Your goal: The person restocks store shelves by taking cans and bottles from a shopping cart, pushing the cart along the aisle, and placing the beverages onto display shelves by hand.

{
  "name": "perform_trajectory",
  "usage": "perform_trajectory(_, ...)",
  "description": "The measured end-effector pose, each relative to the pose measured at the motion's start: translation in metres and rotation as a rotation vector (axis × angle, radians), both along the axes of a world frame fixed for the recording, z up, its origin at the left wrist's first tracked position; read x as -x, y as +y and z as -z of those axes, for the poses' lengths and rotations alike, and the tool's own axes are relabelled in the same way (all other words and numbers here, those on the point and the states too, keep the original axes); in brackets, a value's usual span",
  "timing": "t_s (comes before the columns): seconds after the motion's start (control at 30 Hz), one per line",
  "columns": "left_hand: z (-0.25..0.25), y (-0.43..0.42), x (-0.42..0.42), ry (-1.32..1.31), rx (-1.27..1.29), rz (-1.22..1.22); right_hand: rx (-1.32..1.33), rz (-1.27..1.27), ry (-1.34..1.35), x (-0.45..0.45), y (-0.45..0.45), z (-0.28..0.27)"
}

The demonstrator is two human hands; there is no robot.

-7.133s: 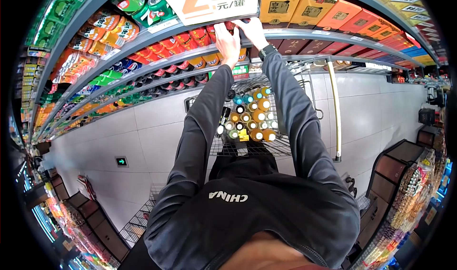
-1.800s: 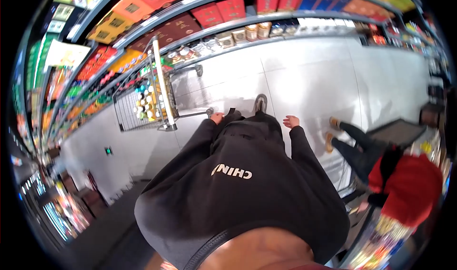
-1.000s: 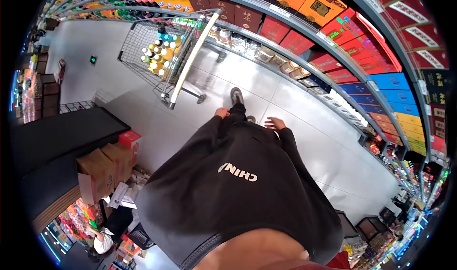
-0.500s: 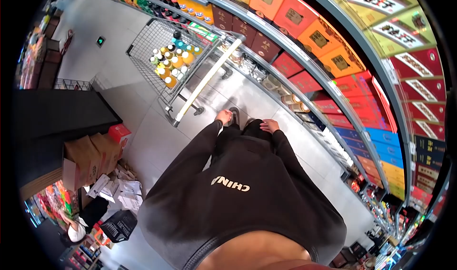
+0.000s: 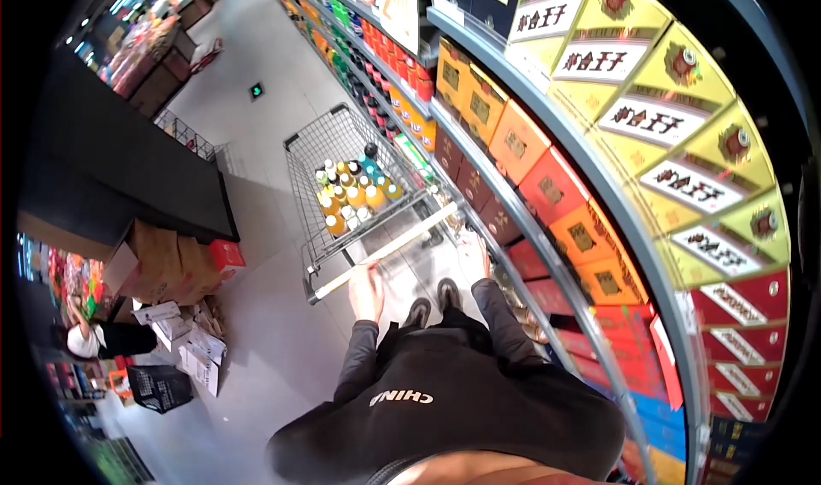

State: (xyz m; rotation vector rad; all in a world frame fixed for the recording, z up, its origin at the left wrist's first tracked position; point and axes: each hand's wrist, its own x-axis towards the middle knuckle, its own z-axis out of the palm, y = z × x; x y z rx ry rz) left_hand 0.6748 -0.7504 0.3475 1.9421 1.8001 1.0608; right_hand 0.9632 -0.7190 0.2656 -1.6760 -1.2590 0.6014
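A wire shopping cart [image 5: 312,164] stands ahead of me with its pale handle bar [image 5: 402,242] slanting across in front of my body. Several bottles [image 5: 352,196], mostly with orange or yellow contents, are grouped inside the basket. My left hand [image 5: 366,295] is at the left half of the bar, fingertips at its near edge; they do not look wrapped around it. Just short of the bar's right end, my right hand [image 5: 472,258] reaches forward, slightly blurred, fingers extended and holding nothing I can see.
Shelves of boxed goods [image 5: 581,237] curve along my right, with bottled drinks [image 5: 376,83] farther ahead. On the left are a dark counter [image 5: 120,160], cardboard boxes [image 5: 162,267], scattered cartons [image 5: 201,352] and a black basket [image 5: 160,388]. Another person [image 5: 94,340] is at the far left.
Both hands have moved from beside my thighs forward to the cart handle. The view has tilted up and the cart appears nearer to my body.
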Motion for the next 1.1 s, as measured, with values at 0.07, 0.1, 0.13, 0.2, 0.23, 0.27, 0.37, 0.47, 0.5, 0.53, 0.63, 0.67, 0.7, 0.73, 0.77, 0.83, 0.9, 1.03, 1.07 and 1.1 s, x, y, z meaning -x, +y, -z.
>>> perform_trajectory(0.07,-0.002,0.002,-0.006,0.139,0.018,-0.241,-0.055,-0.117,-0.344,-0.014,0.032,-0.042)
perform_trajectory(0.1,0.007,0.002,-0.003,0.185,0.033,-0.271,-0.101,-0.159,-0.371,-0.021,0.048,-0.046)
perform_trajectory(0.13,0.009,0.0,-0.002,0.203,0.037,-0.292,-0.071,-0.198,-0.374,-0.023,0.055,-0.075)
perform_trajectory(0.2,0.012,0.004,0.002,0.234,0.03,-0.338,-0.227,-0.231,-0.453,-0.028,0.075,-0.08)
perform_trajectory(0.23,0.017,0.003,0.008,0.216,0.119,-0.338,-0.219,-0.275,-0.469,-0.031,0.085,-0.076)
perform_trajectory(0.27,0.021,0.004,0.014,0.282,0.113,-0.334,-0.27,-0.286,-0.463,-0.033,0.093,-0.07)
perform_trajectory(0.37,0.033,0.0,0.036,0.405,0.165,-0.324,-0.104,-0.413,-0.386,-0.036,0.111,-0.033)
perform_trajectory(0.47,0.041,0.002,0.05,0.388,0.154,-0.348,-0.189,-0.379,-0.465,-0.026,0.117,-0.015)
perform_trajectory(0.5,0.041,0.003,0.05,0.369,0.129,-0.372,-0.291,-0.324,-0.603,-0.021,0.119,-0.012)
perform_trajectory(0.53,0.041,0.004,0.051,0.318,0.139,-0.402,-0.303,-0.307,-0.641,-0.019,0.119,-0.009)
perform_trajectory(0.63,0.029,0.007,0.048,0.184,0.163,-0.533,-0.311,-0.302,-0.675,-0.015,0.12,-0.003)
perform_trajectory(0.67,0.041,0.009,0.056,0.225,0.081,-0.555,-0.293,-0.323,-0.665,-0.016,0.12,-0.001)
perform_trajectory(0.7,0.037,0.008,0.056,0.25,0.072,-0.583,-0.275,-0.344,-0.654,-0.016,0.12,0.003)
perform_trajectory(0.73,0.033,0.011,0.056,0.274,0.06,-0.613,-0.257,-0.351,-0.646,-0.016,0.121,0.001)
perform_trajectory(0.77,0.036,0.014,0.06,0.284,0.055,-0.595,-0.296,-0.348,-0.632,-0.016,0.125,-0.002)
perform_trajectory(0.83,0.041,0.018,0.065,0.314,0.052,-0.598,-0.395,-0.342,-0.585,-0.014,0.131,-0.007)
perform_trajectory(0.9,0.046,0.022,0.07,0.342,0.053,-0.583,-0.403,-0.381,-0.651,-0.013,0.135,-0.016)
perform_trajectory(1.03,0.051,0.025,0.076,0.399,0.013,-0.557,-0.342,-0.393,-0.672,-0.009,0.139,-0.014)
perform_trajectory(1.07,0.05,0.027,0.077,0.407,0.025,-0.546,-0.33,-0.38,-0.673,-0.008,0.141,-0.011)
perform_trajectory(1.1,0.049,0.029,0.077,0.406,0.022,-0.547,-0.318,-0.367,-0.674,-0.005,0.142,-0.011)
